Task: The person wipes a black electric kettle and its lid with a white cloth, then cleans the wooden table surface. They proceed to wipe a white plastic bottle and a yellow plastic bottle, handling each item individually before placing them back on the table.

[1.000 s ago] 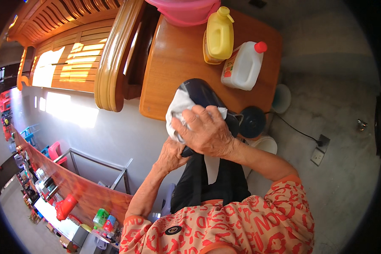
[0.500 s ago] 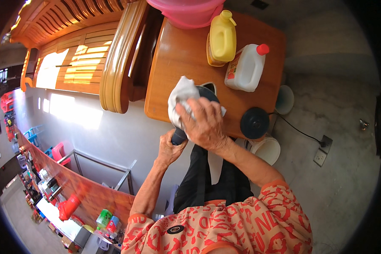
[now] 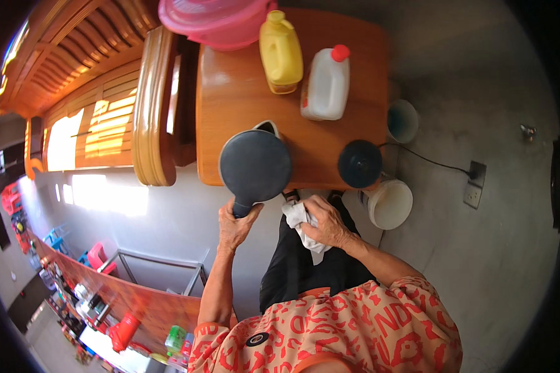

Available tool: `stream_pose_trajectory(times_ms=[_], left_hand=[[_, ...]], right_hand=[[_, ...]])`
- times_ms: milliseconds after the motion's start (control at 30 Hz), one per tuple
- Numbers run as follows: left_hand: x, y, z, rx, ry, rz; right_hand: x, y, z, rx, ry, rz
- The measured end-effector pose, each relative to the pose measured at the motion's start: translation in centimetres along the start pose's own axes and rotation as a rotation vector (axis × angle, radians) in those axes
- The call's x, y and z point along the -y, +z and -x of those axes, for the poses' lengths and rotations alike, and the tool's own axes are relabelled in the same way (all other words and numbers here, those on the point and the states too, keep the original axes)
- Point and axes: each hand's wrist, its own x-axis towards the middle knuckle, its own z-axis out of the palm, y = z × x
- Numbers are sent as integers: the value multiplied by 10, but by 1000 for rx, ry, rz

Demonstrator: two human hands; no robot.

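My left hand (image 3: 233, 229) is wrapped round the handle of an electric kettle (image 3: 256, 163). Its round dark grey lid faces up, and a pale spout points toward the far side of the wooden table (image 3: 230, 99). The kettle is over the table's near edge; whether it touches the wood I cannot tell. Bunched in my right hand (image 3: 327, 225) is a white cloth (image 3: 300, 219), held over my legs, apart from the kettle. To the right, the round black kettle base (image 3: 359, 163) lies by the table's near right corner.
A yellow jug (image 3: 281, 55) and a white jug with a red cap (image 3: 327, 87) stand farther back, near a pink basin (image 3: 221, 22). The base's cord runs to a wall socket (image 3: 475, 184). A white bucket (image 3: 392, 205) stands by the table; a wooden bench (image 3: 152, 112) is left.
My right hand has drawn the cloth off the kettle, back toward my body. The kettle's lid, mostly covered before, now shows whole. The view has shifted, so the table sits farther left.
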Motion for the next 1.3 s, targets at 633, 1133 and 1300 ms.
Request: stream_pose_trajectory(times_ms=[633,1133,1300], left_hand=[[-36,92,87,339,657,-21],[-47,182,68,474,810,-28],[-44,189,62,504,780,-9]], right_hand=[[-41,-94,132,-24,239,-451],[-84,-128,182,-196,401,-538],[-91,-128,182,-225,454,-594]])
